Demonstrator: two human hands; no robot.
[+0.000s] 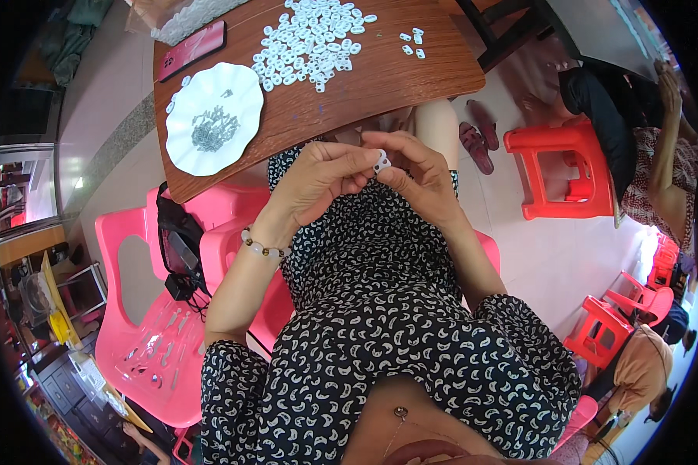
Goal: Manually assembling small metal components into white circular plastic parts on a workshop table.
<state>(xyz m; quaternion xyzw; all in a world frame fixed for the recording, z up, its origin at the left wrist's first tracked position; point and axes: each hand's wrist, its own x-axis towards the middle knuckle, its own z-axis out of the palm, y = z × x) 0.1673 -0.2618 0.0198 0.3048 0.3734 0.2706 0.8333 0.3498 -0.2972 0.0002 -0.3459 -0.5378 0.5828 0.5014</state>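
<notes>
Above my lap, my left hand (322, 177) and my right hand (420, 180) meet with fingertips pinched together. Between them is a small white plastic piece (381, 161) with dark round holes, and both hands grip it. Beyond them, many similar white oval two-holed pieces (310, 39) lie heaped on the brown wooden table (411, 77). A white scalloped plate (182, 143) stands at the table's near left corner, holding a pile of small grey metal screws or pins (214, 128); their exact kind is too small to tell.
A pink phone (193, 51) lies behind the plate. Several white pieces (413, 43) sit apart at the table's right. A pink chair (132, 341) with a black bag (180, 240) stands at my left. To the right are red stools (558, 139), slippers (477, 143) and other people.
</notes>
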